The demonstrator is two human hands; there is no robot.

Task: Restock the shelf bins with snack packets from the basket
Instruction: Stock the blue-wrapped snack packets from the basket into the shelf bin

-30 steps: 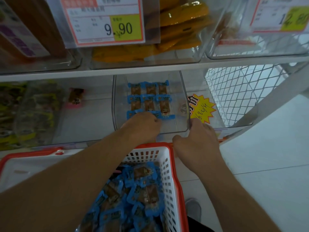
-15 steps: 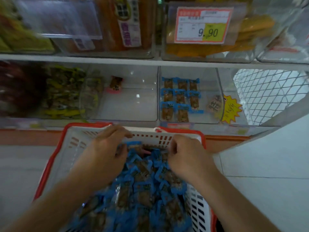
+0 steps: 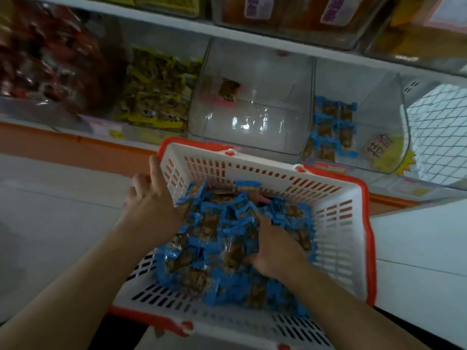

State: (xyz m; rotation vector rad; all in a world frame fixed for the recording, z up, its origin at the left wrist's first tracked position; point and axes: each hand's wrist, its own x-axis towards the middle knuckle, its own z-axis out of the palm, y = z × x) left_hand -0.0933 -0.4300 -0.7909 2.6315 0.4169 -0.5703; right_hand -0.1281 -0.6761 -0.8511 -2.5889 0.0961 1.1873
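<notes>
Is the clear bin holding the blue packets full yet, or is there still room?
Still room. The clear bin holds only a few rows of blue packets on its floor, with bare space above and beside them.

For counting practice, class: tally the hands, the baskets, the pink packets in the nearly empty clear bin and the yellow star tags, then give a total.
hands: 2 (left hand, right hand)
basket: 1
pink packet: 1
yellow star tag: 1
Total: 5
</notes>
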